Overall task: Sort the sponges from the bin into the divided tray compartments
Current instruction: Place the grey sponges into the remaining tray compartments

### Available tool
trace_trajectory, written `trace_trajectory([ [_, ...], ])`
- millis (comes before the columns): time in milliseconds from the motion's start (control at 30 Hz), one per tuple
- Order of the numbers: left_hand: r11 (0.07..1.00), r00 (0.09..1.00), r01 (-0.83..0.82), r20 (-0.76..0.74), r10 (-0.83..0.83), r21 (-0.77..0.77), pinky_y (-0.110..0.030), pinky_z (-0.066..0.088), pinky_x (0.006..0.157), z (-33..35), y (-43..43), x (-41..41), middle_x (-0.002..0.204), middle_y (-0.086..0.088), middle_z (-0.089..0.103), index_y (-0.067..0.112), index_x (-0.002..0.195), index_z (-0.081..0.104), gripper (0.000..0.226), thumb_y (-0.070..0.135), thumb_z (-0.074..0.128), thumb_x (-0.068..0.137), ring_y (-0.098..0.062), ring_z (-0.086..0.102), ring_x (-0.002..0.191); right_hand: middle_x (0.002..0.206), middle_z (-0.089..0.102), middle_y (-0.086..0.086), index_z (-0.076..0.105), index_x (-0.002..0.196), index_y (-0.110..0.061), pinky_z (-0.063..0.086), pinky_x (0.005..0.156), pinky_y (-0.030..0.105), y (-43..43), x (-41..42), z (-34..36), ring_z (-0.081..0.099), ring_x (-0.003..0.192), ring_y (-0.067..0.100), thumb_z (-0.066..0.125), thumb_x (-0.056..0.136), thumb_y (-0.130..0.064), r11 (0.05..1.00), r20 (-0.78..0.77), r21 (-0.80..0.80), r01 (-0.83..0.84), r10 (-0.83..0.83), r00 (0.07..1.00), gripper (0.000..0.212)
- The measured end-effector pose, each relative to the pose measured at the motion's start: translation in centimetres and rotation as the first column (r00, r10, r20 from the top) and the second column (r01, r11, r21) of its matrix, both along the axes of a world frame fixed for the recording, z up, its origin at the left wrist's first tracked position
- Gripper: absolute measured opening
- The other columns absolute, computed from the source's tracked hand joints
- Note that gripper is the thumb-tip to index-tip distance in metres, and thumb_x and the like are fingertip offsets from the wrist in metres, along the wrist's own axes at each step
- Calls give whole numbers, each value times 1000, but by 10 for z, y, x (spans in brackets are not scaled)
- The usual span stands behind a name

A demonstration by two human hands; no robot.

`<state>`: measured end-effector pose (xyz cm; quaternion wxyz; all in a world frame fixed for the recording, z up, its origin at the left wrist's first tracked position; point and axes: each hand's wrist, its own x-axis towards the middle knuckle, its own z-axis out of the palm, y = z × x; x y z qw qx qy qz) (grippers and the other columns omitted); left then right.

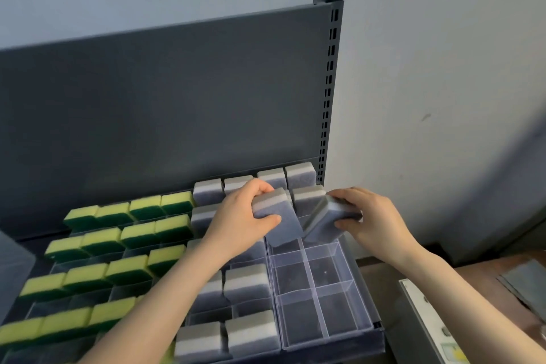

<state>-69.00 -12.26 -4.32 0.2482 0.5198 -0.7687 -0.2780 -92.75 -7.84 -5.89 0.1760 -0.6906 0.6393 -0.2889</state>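
Roughly fifteen yellow-green sponges [127, 267], about thirteen grey sponges [245, 281], and six unfilled tray compartments [301, 319].

Shelf [376, 329]: panel [165, 103] along the far side, post [331, 83] at the panel's right end.
On the shelf: trays side by side.
Left trays: left sponges [130, 269] in rows, near to far.
Middle tray: middle sponges [248, 281] in two columns.
Right tray [336, 310]: far sponges [301, 176] in the far compartments.
Above its far half: left hand [245, 216] holds left-hand sponge [280, 221]. Just right of it, right hand [372, 216] holds right-hand sponge [328, 221], tilted.
Bin [11, 272]: left edge.
Desk [478, 284]: right of the shelf, with device [428, 319] on its near part.
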Motion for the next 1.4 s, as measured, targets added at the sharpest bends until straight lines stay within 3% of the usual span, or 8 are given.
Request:
trace_trajectory([
  [167,1000,999,13,40,-13,3,-14,45,63,-3,-3,1,98,16,59,35,101,49,35,28,75,78,-5,60,86,108,65,-10,63,115,-26,45,80,25,-1,-1,-1,59,95,15,70,71,-6,999,7,-8,42,-42,999,49],
  [300,998,997,59,54,-60,25,-24,51,74,-8,-4,-3,103,15,60,34,105,50,37,28,74,78,-6,59,91,108,66,-9,63,116,-23,46,81,26,-1,3,0,59,96,16,69,72,-5,1000,-6,13,13,-13,1000,49],
  [400,998,995,65,79,-66,14,-24,48,77,-10,-5,-1,104,16,59,35,104,51,36,28,74,78,-6,57,95,108,66,-8,64,116,-22,44,80,24,-3,3,1,58,99,17,69,72,-4,1000,-34,9,3,-3,999,48],
  [533,995,981,97,166,-99,17,-24,46,85,-4,-8,3,107,18,57,34,108,55,37,26,74,77,-5,54,101,106,68,-2,66,112,-20,47,81,32,-6,5,6,57,99,21,66,70,-2,998,-114,17,-55,57,992,46],
  [667,988,954,147,255,-157,56,-32,49,85,3,-12,-3,102,18,56,39,101,55,34,29,73,75,-10,55,97,94,68,2,67,98,-16,49,74,39,-14,12,9,55,93,24,61,66,-5,990,-252,64,-129,141,957,35],
  [900,974,888,196,402,-224,110,-32,50,74,1,-16,-13,103,11,56,31,107,57,37,27,74,74,-16,56,92,82,64,1,59,82,-18,48,62,36,-24,19,9,52,78,24,57,62,-11,977,-363,150,-151,196,911,22],
  [1067,969,848,222,469,-248,111,-34,50,72,-7,-14,-18,102,5,60,23,105,56,33,24,72,76,-17,54,90,81,62,4,61,85,-19,41,59,31,-18,33,-6,49,75,25,55,67,-9,961,-357,250,-119,206,911,21],
  [1400,979,849,187,488,-202,80,-26,41,71,-17,-8,-21,117,5,59,27,120,54,42,26,71,81,-17,56,99,78,49,0,59,86,-21,30,56,29,-19,30,-8,41,73,23,52,70,-8,964,-313,234,-126,198,929,22],
])
